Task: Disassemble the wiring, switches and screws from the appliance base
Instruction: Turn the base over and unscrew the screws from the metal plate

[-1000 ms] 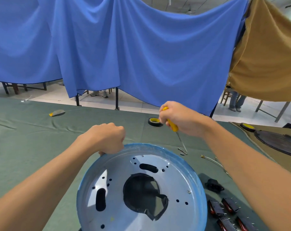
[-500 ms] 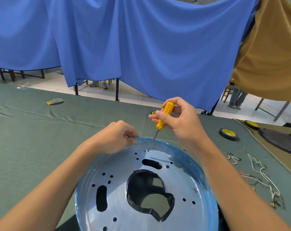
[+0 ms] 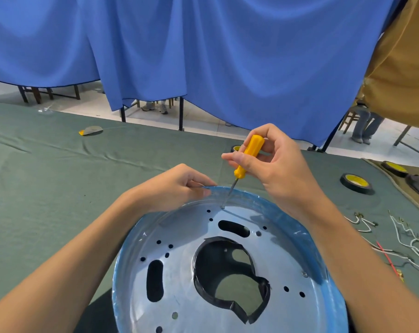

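On green cloth (image 3: 47,188): left hand (image 3: 177,186) pinches appliance base (image 3: 184,280) rim; right hand (image 3: 280,169) grips yellow screwdriver (image 3: 249,155), tip at screw (image 3: 223,207).

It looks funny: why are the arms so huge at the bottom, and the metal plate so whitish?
Head view: the wide-angle lens stretches the forearms toward the corners; light glares pale off the appliance base; the screwdriver looks sharp.

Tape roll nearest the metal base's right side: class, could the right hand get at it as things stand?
Probably yes: nothing stands between the tape roll and the right hand, though that hand is busy holding the screwdriver.
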